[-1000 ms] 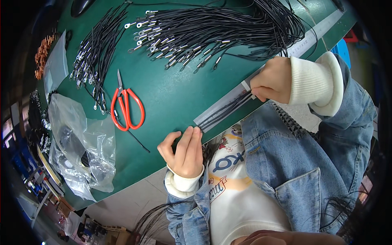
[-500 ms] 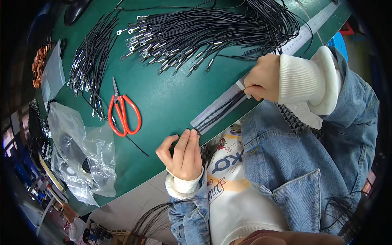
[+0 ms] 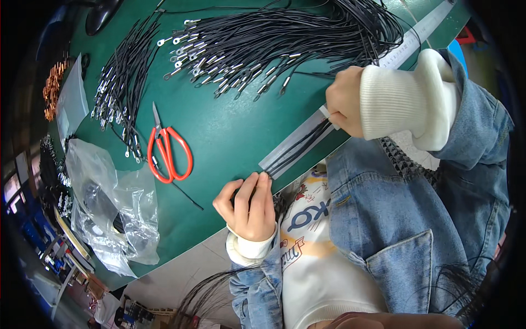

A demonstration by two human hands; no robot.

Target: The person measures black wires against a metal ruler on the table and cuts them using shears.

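Note:
A few short black cables (image 3: pixel 298 147) lie lengthwise along a narrow translucent strip (image 3: pixel 278 156) close to the table's near edge. My left hand (image 3: pixel 249 211) has its fingertips pressed together on the lower cable ends. At the upper end of the strip, my right hand (image 3: pixel 344 101) is closed around the other cable ends, hiding them. A small white piece (image 3: pixel 324 111) shows beside its fingers; what it is I cannot make out. Red-handled scissors (image 3: pixel 169 153) lie to the left of my hands, blades pointing away, with a loose black cable (image 3: pixel 189 197) partly beneath them.
A large bundle of black cables with ring terminals (image 3: pixel 263 46) spreads across the far side of the green table (image 3: pixel 219 131). A smaller bundle (image 3: pixel 123 77) lies left of it. A steel ruler (image 3: pixel 411 43) sits far right. A clear plastic bag (image 3: pixel 137 219) lies front left.
My right hand has shifted slightly left, along the strip toward my left hand. My left hand keeps its place at the lower cable ends.

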